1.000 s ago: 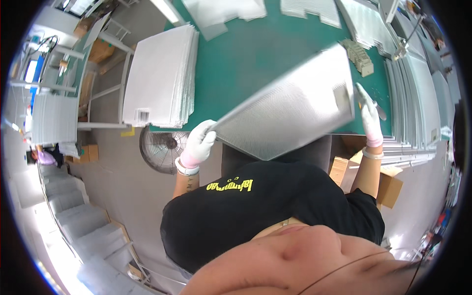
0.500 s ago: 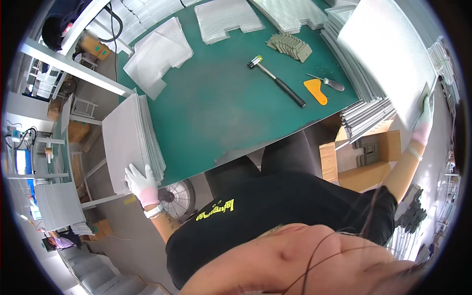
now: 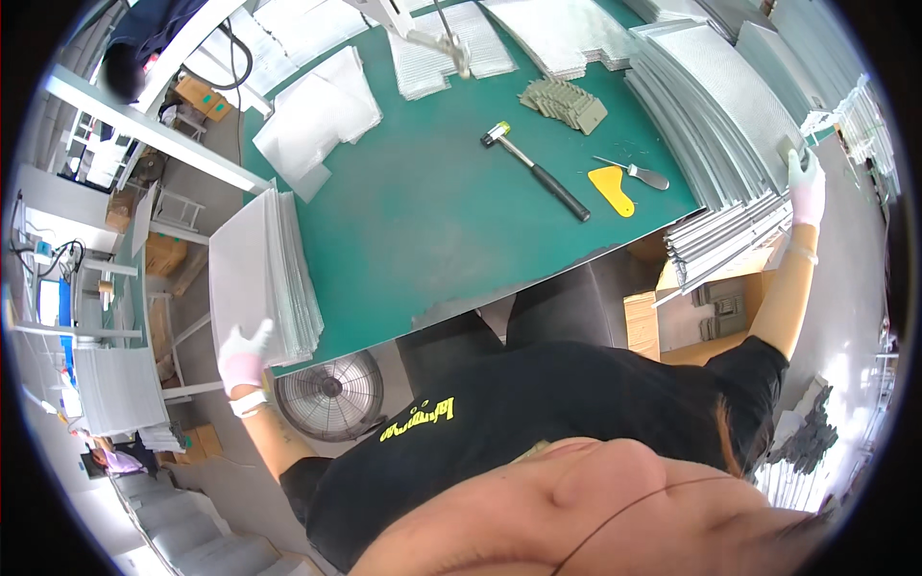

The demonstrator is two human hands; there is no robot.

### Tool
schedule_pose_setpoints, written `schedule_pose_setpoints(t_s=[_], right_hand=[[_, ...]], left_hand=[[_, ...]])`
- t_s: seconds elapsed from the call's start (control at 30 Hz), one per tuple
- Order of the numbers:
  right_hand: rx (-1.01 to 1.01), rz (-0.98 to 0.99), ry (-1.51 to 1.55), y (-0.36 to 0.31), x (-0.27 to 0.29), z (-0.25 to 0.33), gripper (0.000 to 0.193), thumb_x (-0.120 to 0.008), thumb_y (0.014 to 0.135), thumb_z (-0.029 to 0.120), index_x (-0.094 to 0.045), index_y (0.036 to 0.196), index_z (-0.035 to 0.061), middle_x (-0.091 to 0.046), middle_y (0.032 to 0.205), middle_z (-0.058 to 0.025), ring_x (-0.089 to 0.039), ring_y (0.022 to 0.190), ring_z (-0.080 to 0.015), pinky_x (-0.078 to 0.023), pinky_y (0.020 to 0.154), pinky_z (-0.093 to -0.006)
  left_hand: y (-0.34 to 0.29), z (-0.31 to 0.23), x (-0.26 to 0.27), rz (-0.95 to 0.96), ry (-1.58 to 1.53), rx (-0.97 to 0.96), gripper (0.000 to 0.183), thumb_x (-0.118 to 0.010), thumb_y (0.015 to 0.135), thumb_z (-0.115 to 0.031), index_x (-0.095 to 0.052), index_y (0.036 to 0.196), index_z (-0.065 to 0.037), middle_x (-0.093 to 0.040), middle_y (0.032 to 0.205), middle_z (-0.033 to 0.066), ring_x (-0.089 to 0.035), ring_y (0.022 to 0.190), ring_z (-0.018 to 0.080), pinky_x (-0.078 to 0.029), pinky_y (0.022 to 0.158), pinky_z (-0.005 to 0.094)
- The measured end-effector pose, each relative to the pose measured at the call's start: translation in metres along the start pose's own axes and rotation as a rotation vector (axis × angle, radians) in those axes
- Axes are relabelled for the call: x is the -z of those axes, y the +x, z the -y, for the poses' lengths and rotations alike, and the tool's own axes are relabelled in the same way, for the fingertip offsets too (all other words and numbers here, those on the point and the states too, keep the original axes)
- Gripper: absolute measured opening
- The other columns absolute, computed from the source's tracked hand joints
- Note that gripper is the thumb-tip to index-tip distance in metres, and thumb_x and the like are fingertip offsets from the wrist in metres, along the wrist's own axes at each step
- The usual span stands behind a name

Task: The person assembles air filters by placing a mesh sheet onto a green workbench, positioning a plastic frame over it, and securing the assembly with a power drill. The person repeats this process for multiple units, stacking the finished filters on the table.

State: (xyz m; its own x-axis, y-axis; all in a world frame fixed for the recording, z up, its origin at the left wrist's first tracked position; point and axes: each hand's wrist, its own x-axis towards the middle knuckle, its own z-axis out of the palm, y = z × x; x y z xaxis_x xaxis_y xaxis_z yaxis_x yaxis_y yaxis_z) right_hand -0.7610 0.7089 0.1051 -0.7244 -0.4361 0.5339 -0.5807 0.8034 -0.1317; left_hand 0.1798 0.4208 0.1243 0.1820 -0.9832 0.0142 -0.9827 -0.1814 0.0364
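My left hand (image 3: 244, 356), in a white glove with a pink cuff, has its fingers spread at the near edge of a stack of pale mesh sheets (image 3: 248, 259). Whether it touches them is hard to tell. On the far right, my gloved right hand (image 3: 806, 188) is closed on the corner of a light grey mesh panel (image 3: 740, 101), which lies on top of a stack of framed panels (image 3: 663, 110). A small grey piece (image 3: 788, 154) shows at that corner by my fingers.
On the green table (image 3: 403, 202) lie a mallet (image 3: 547, 180), a yellow scraper (image 3: 612, 191), a screwdriver (image 3: 642, 175) and a pile of grey-green corner pieces (image 3: 567, 104). White sheets (image 3: 322, 115) lie at the back left. A fan (image 3: 330, 392) and an open carton (image 3: 642, 326) stand below the table's near edge.
The panel in my right hand has come down from a raised tilt onto the right stack. My left hand has shifted left and back toward me, along the left stack's edge.
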Motion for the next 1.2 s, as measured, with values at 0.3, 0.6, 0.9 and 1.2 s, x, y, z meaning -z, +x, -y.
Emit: schedule_pose_setpoints(t_s=[0.3,0.6,0.9,1.2], right_hand=[[0.326,-0.02,0.566,-0.167,0.063,0.189,0.033,-0.062,0.097,0.009,-0.064,0.129,0.0005,-0.069,0.116,-0.0133,-0.065,0.103,-0.025,-0.05,0.093,-0.0355],[0.947,0.446,0.89,-0.279,0.002,0.445,0.043,-0.071,0.085,0.027,-0.066,0.123,0.0089,-0.065,0.123,-0.014,-0.06,0.114,-0.0373,-0.047,0.098,-0.0496],[1.153,0.519,0.599,-0.283,-0.05,0.461,0.055,-0.065,0.082,0.03,-0.059,0.134,0.0111,-0.049,0.143,-0.0214,-0.036,0.14,-0.046,-0.025,0.118,-0.0587],[1.171,0.528,0.648,-0.282,-0.045,0.467,0.057,-0.067,0.079,0.029,-0.06,0.132,0.0102,-0.05,0.141,-0.0213,-0.038,0.138,-0.0453,-0.025,0.117,-0.0583]], left_hand=[[-0.097,-0.099,0.083,-0.119,-0.973,-0.304,0.067,-0.069,0.093,-0.041,-0.054,0.139,0.006,-0.061,0.136,0.018,-0.058,0.124,0.0277,-0.044,0.107,0.0411],[-0.125,-0.254,-0.056,0.622,-0.078,-0.794,0.077,-0.054,0.09,-0.068,-0.059,0.126,0.0,-0.072,0.095,0.0221,-0.07,0.093,0.0389,-0.055,0.082,0.047],[0.175,-0.29,-0.074,0.012,0.307,-0.351,0.066,-0.051,0.092,-0.062,-0.065,0.122,-0.006,-0.067,0.125,0.0189,-0.066,0.112,0.0337,-0.044,0.099,0.0512],[0.309,-0.259,-0.155,0.084,0.002,0.087,0.074,-0.054,0.088,-0.064,-0.065,0.132,-0.006,-0.061,0.138,0.0203,-0.061,0.125,0.0345,-0.044,0.104,0.0517]])
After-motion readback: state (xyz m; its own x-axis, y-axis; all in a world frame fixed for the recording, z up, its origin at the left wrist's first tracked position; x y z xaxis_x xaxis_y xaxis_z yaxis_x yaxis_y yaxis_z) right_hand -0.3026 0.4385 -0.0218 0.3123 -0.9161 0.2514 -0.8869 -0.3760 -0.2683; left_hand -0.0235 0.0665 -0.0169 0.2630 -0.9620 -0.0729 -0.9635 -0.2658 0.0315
